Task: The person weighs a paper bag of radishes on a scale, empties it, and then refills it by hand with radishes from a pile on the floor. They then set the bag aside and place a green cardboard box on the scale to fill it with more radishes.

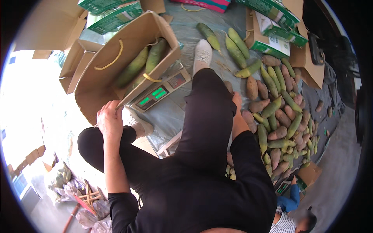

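My left hand (110, 119) is closed on the near edge of a tall cardboard box (87, 87) with yellow rope handles. The box lies tilted on a digital scale (154, 95) with a lit green display. Several long green radishes (134, 68) lie inside it. Beside my right knee is my right hand (236, 104), its fingers mostly hidden by the leg. A brown sweet potato (228, 86) shows just past those fingers; whether they grip it is hidden. To the right spreads a pile of sweet potatoes (252, 88) and green radishes (269, 81).
Green and white cartons (272, 40) stand at the far right, and more green cartons (114, 17) at the far left. Loose radishes (209, 35) lie near my shoe (203, 53). Plastic bags (95, 211) sit at lower left. Another person (287, 206) is at lower right.
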Motion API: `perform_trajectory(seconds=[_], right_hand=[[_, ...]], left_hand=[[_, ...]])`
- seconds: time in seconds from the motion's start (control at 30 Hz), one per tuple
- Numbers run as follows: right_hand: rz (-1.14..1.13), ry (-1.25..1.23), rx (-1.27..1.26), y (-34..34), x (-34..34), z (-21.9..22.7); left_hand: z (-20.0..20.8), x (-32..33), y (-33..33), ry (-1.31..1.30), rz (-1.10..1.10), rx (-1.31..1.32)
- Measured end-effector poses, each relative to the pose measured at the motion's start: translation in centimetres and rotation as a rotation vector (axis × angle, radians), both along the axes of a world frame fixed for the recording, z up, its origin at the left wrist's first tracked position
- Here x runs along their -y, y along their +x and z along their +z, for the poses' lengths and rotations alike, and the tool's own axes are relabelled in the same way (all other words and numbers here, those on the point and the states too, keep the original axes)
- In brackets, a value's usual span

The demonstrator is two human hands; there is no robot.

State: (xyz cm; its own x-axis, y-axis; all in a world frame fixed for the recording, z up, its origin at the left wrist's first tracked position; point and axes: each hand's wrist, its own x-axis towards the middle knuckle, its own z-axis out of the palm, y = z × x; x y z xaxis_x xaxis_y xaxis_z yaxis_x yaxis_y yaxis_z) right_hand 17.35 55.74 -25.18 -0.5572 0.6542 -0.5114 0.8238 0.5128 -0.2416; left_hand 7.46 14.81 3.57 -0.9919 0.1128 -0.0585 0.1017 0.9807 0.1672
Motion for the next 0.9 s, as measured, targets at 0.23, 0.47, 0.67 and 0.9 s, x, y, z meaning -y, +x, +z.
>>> perform_trajectory(seconds=[0.23,0.47,0.67,0.9], right_hand=[[-0.304,-0.555,-0.167,2.6,-3.2,-4.4],[-0.423,-1.138,-0.378,-2.5,-4.1,7.0],[0.069,-1.123,-0.686,-12.0,-0.1,24.0],[0.628,-1.068,-0.718,-18.3,9.9,35.6]], left_hand=[[-0.4,0.4,0.2,0.026,-0.031,-0.061],[-0.5,0.7,0.5,0.068,-0.066,-0.086],[-0.5,0.8,0.6,0.039,-0.068,-0.086],[-0.3,0.6,0.6,0.002,-0.05,0.005]])
